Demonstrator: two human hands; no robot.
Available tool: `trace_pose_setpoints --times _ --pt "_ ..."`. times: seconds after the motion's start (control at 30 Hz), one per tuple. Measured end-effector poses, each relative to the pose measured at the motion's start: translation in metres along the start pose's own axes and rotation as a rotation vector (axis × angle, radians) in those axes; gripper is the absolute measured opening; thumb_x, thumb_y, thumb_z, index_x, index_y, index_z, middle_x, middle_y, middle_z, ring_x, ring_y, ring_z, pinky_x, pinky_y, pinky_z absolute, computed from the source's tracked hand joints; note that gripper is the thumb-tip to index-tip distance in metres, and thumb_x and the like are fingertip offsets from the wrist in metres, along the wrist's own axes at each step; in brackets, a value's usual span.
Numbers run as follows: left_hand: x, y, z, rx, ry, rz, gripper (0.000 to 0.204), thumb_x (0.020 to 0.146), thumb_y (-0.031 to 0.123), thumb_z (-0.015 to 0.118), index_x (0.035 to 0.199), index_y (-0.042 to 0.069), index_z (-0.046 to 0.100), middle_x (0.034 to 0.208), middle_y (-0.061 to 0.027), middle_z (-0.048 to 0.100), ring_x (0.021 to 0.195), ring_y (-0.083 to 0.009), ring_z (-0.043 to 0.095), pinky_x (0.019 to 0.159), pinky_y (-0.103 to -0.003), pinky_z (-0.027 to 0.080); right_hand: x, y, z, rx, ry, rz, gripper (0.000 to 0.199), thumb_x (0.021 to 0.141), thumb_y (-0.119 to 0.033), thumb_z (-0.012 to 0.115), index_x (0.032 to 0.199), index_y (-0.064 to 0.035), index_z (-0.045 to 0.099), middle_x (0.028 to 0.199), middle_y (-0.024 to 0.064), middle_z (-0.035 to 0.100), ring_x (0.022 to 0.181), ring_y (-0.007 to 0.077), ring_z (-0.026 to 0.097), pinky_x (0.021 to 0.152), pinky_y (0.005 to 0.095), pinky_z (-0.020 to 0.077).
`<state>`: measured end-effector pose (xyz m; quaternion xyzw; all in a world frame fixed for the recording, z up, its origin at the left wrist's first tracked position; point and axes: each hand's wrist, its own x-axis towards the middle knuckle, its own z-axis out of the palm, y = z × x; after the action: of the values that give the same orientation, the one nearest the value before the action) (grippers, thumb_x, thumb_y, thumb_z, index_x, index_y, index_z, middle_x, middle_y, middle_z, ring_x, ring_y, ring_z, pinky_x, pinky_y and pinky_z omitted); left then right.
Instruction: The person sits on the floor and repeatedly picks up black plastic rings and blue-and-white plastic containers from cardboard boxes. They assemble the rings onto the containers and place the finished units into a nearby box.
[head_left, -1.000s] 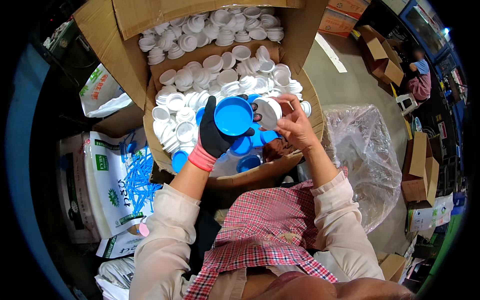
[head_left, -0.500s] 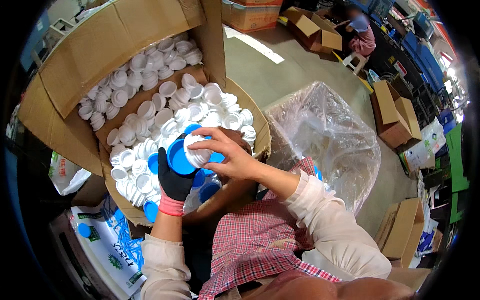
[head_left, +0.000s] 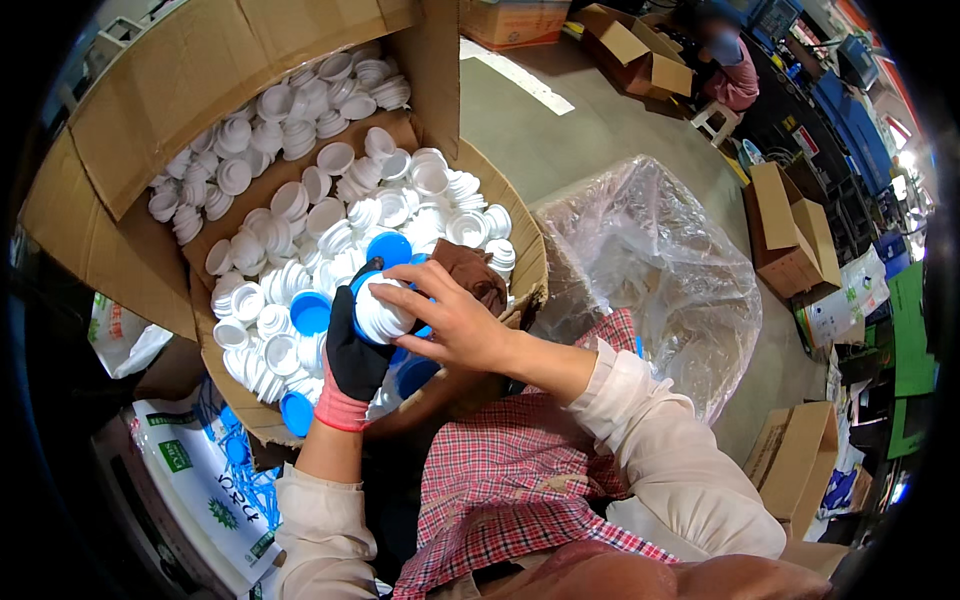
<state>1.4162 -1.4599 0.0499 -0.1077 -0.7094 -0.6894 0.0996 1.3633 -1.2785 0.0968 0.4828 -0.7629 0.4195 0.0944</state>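
My left hand [head_left: 354,368], in a black glove with a pink cuff, is closed round a round blue cap [head_left: 360,288]. My bare right hand [head_left: 458,322] grips a white ribbed plastic insert [head_left: 382,316] with curved fingers. The insert sits at the mouth of the blue cap and covers most of it; whether it is seated inside I cannot tell. Below both hands lie many white inserts [head_left: 328,216] in a cardboard box [head_left: 528,230]. Among them are several loose blue caps, one [head_left: 310,313] left of my glove and another [head_left: 388,248] just beyond it.
A brown cloth [head_left: 468,274] lies on the box's right side. To the right stands a clear plastic bag [head_left: 650,270]. Open cartons [head_left: 792,230] line the far right, near a seated person [head_left: 732,72]. A white sack [head_left: 205,490] with blue pieces is at lower left.
My right hand has brought the white insert from beside the blue cap's opening to over it. The blue cap has turned, and its open inside is now mostly covered.
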Motion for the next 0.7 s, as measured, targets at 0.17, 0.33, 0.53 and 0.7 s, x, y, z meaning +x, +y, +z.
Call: trace_pose_setpoints --times 0.17,0.33,0.53,0.7 --pt "0.001 0.016 0.0 0.181 0.012 0.034 0.086 0.078 0.01 0.078 0.146 0.003 0.026 0.132 -0.0183 0.054 0.116 -0.0285 0.059 0.097 -0.039 0.049 0.002 -0.001 0.0 0.027 0.025 0.022 0.069 0.072 -0.011 0.077 0.135 -0.006 0.049 0.126 0.015 0.049 0.112 0.0333 0.05 0.095 0.0407 0.0424" --pt "0.0 0.015 0.003 0.071 0.027 -0.022 0.088 0.077 0.011 0.079 0.146 0.001 0.025 0.131 -0.0191 0.055 0.116 -0.0281 0.059 0.096 -0.038 0.05 0.002 -0.001 0.001 0.015 0.03 0.009 0.069 0.072 -0.012 0.077 0.134 -0.0051 0.049 0.124 0.0147 0.05 0.111 0.0323 0.051 0.095 0.0404 0.0426" --pt "-0.002 0.009 -0.005 0.267 0.032 0.058 0.085 0.078 0.011 0.078 0.145 0.001 0.026 0.13 -0.0187 0.056 0.114 -0.0279 0.06 0.095 -0.037 0.05 0.002 0.0 0.002 0.041 0.037 0.018 0.07 0.07 -0.012 0.078 0.133 -0.0065 0.049 0.122 0.0151 0.05 0.11 0.0337 0.05 0.093 0.0405 0.0441" --pt "-0.004 0.004 -0.004 0.262 0.049 0.072 0.082 0.079 0.011 0.078 0.143 0.002 0.029 0.127 -0.0186 0.058 0.112 -0.0276 0.061 0.094 -0.037 0.05 0.002 0.0 0.003 0.024 0.027 -0.001 0.069 0.07 -0.013 0.078 0.133 -0.0064 0.049 0.122 0.0151 0.05 0.109 0.0336 0.05 0.092 0.0408 0.0445"
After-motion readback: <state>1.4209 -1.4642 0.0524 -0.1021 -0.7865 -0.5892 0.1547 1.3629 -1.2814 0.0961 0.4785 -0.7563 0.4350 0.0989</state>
